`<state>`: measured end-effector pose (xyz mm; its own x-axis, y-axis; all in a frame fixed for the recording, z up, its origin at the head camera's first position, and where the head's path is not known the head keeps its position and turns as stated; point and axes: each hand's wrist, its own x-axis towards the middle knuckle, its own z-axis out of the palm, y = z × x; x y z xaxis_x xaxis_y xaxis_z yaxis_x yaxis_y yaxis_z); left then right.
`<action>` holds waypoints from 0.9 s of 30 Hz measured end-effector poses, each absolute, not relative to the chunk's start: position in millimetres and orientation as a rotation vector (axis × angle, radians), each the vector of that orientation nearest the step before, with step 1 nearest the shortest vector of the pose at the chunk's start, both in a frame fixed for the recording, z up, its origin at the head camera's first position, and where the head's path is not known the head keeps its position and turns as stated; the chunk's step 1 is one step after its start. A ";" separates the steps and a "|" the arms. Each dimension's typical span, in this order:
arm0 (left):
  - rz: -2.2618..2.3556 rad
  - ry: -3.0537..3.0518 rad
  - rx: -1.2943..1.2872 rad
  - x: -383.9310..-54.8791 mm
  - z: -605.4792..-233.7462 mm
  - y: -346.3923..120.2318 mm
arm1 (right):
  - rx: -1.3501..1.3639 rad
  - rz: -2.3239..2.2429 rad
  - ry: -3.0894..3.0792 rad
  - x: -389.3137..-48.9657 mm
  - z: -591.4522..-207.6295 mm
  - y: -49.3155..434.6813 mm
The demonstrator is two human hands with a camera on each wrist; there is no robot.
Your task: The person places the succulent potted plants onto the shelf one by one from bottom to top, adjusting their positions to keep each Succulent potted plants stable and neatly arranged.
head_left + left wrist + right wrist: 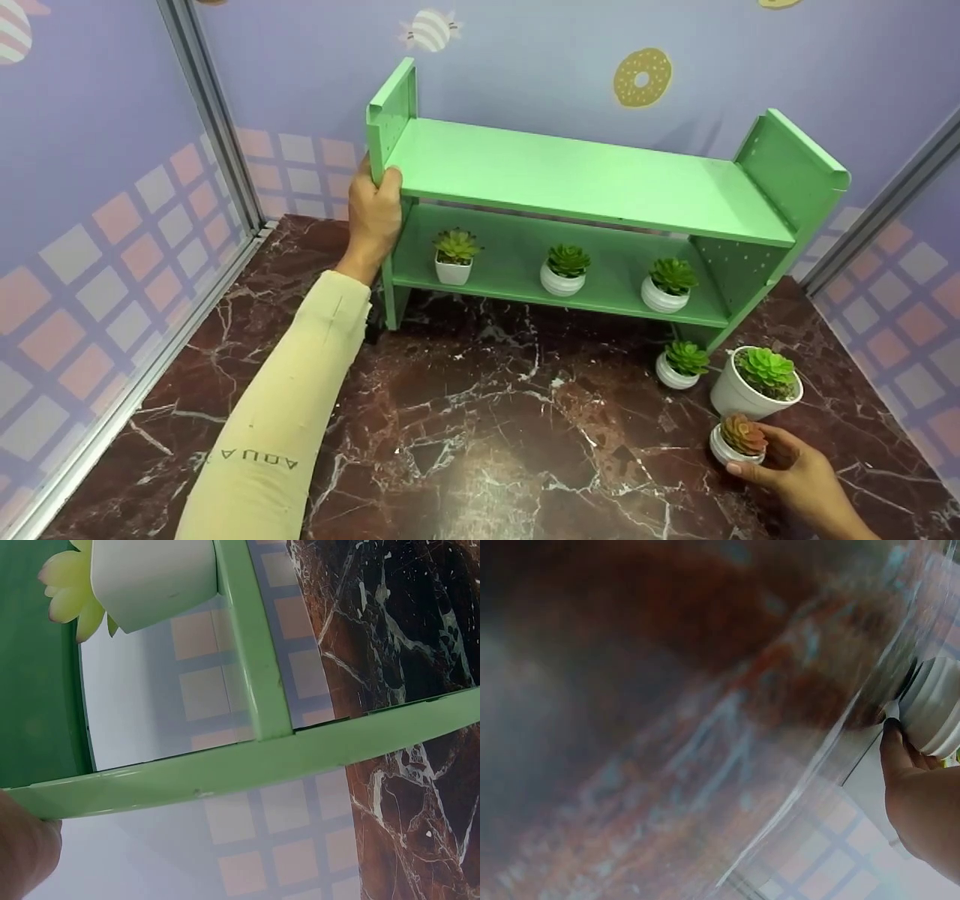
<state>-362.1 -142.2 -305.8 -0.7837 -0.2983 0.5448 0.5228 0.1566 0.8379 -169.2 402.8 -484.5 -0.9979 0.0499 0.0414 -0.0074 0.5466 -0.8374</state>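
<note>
My left hand (pixel 375 210) grips the left side panel of a green two-tier shelf (pixel 585 172), thumb at the upper board's front corner. In the left wrist view, part of that hand (pixel 28 847) shows against the green side frame (pixel 165 784). At the lower right, my right hand (pixel 806 476) holds a small potted succulent (pixel 739 439) with reddish leaves in a white ribbed pot, thumb in front and fingers behind. The right wrist view shows this hand (pixel 926 810) at the white ribbed pot (pixel 934 705), cut off by the frame edge.
On the lower board stand three potted succulents: one in a square pot (pixel 454 259), one in the middle (pixel 564 270) and one at the right (pixel 670 285). A small green succulent (pixel 681 365) and a larger white-potted one (pixel 757 382) stand on the marbled tabletop (pixel 480 420).
</note>
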 end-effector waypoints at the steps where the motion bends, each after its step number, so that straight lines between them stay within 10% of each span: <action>1: -1.692 -1.816 -0.216 -362.6 -306.0 -141.9 | -0.039 1.448 -2.716 -169.4 -483.6 403.0; 27: -1.646 -1.847 -0.219 -376.3 -315.5 -143.1 | -0.049 1.743 -2.477 -175.6 -448.4 368.6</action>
<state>-376.3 -143.1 -315.5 -0.7773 -0.2876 0.5595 0.5226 0.1998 0.8288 -175.6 368.6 -448.4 -0.9932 0.0908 0.0728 -0.0378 0.3394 -0.9399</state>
